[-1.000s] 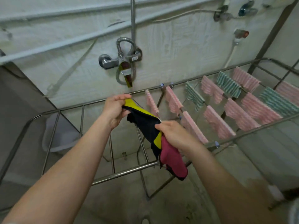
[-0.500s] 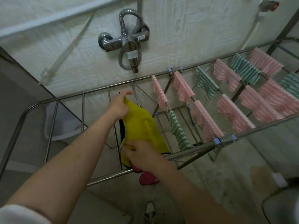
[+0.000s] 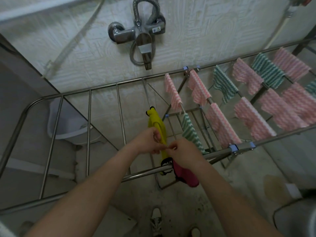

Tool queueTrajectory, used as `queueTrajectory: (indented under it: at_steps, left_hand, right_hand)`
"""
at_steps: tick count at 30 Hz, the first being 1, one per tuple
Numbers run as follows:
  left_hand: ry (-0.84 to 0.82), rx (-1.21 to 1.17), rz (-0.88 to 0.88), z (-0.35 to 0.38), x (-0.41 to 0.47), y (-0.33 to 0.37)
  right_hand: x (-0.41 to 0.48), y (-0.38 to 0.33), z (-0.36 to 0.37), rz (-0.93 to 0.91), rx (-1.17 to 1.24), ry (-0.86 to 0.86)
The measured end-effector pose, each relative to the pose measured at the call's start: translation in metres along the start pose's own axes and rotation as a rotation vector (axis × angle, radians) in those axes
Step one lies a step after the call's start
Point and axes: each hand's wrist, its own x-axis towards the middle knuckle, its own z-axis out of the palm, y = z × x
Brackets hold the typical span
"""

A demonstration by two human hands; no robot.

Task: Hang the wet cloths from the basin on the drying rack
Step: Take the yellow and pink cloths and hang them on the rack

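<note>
A yellow cloth (image 3: 156, 124) with black trim and a magenta end (image 3: 186, 176) lies draped along one rod of the steel drying rack (image 3: 89, 127). Its magenta end hangs below the rack's near rail. My left hand (image 3: 148, 141) pinches the yellow part from the left. My right hand (image 3: 183, 153) pinches it from the right, close to the near rail. Both hands almost touch each other. The basin (image 3: 295, 218) shows only as a grey rim at the bottom right corner.
Several pink and green striped cloths (image 3: 220, 124) hang on the rods to the right. A shower tap with hose (image 3: 142, 36) is fixed on the wall behind. A white bucket (image 3: 66, 124) stands left under the rack. My shoes (image 3: 156, 223) are on the wet floor.
The yellow cloth went from bunched between my hands to laid narrow along a rod. My left hand drew back from the cloth's far end to near my right hand.
</note>
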Motion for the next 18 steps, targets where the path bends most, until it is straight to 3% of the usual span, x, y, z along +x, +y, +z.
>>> queueTrajectory:
  at_steps: [4,5,8,10,12,16,18]
  left_hand:
    - [-0.152,0.102,-0.021,-0.010,-0.005,0.005]
    - [-0.110,0.124,0.012,-0.015,-0.002,0.008]
    - [0.391,0.082,0.081,-0.034,0.019,0.020]
    - [0.589,0.103,0.067,-0.045,0.038,0.026]
    - [0.525,0.183,-0.019,-0.050,0.057,0.028]
    - [0.339,0.084,-0.156,-0.058,0.068,0.026]
    - [0.386,0.349,-0.129,-0.064,0.067,0.032]
  right_hand:
    - [0.000,-0.001,0.012,-0.009,-0.073,0.011]
    - [0.000,-0.001,0.010,-0.001,-0.101,0.008]
    - [-0.001,-0.001,0.004,-0.009,-0.220,-0.042]
    - [-0.001,0.001,0.003,-0.016,-0.284,-0.066]
    - [0.001,0.003,0.001,-0.022,-0.306,-0.087]
    - [0.002,0.004,-0.004,-0.025,-0.199,-0.087]
    - [0.003,0.003,-0.003,-0.035,-0.161,-0.054]
